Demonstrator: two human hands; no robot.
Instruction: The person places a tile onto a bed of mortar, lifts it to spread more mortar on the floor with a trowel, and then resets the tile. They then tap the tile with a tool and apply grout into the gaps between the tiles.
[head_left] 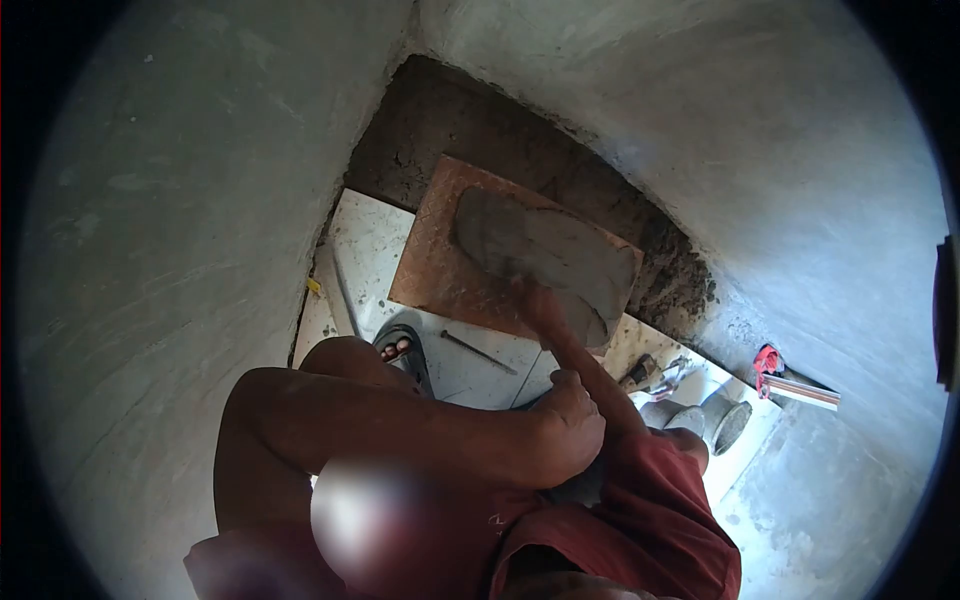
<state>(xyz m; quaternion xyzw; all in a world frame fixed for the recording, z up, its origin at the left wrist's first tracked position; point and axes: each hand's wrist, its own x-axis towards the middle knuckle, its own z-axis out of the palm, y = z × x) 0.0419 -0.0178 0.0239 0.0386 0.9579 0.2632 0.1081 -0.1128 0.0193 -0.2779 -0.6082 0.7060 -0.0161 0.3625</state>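
Note:
A brown tile (425, 262) lies tilted across the white floor tiles and the dark bare ground. Wet grey mortar (550, 245) is spread over much of its upper face. My right hand (537, 305) is over the tile's lower part, at the mortar's edge. Motion smears its fingers, so whether it holds anything cannot be made out. My left forearm crosses in front of me, and my left hand (575, 415) is closed beside my right forearm. Whatever it holds, if anything, is hidden.
Grey plastered walls (180, 200) close in on both sides. A long dark metal tool (478, 352) lies on the white tiles (370, 235) near my sandalled foot (402, 350). Round containers (725, 422), a hammer-like tool (638, 371) and a red item (767, 368) are at the right.

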